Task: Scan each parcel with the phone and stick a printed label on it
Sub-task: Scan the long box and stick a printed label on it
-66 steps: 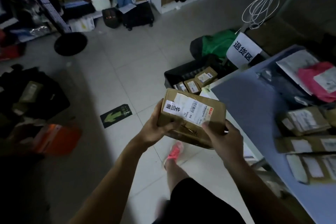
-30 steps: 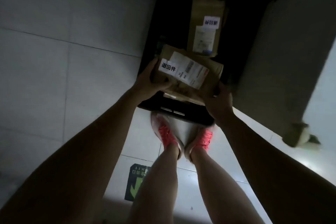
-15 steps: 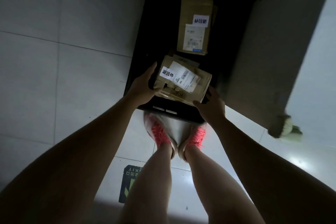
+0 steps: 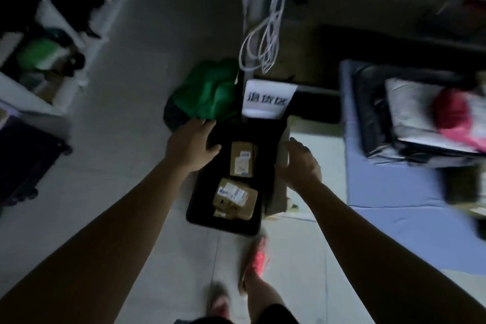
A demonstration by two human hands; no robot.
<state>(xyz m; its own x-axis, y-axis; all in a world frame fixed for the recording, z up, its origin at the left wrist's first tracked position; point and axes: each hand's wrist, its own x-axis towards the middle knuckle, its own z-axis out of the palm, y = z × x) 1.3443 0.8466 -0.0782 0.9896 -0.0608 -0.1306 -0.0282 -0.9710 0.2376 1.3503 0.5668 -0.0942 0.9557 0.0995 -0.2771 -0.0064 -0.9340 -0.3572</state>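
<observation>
Cardboard parcels, two: far parcel (image 4: 242, 158), near parcel (image 4: 234, 197), white labels blurred, in one black crate (image 4: 223, 226). Empty left hand (image 4: 193, 146), right hand (image 4: 298, 163): fingers apart. One white sign (image 4: 268, 97), illegible.

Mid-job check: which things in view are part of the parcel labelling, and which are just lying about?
Job:
near parcel
far parcel
black bin holding both
blue table with stacked packages

Lying about:
green bag
hanging white cables
black suitcase
shelves
</observation>
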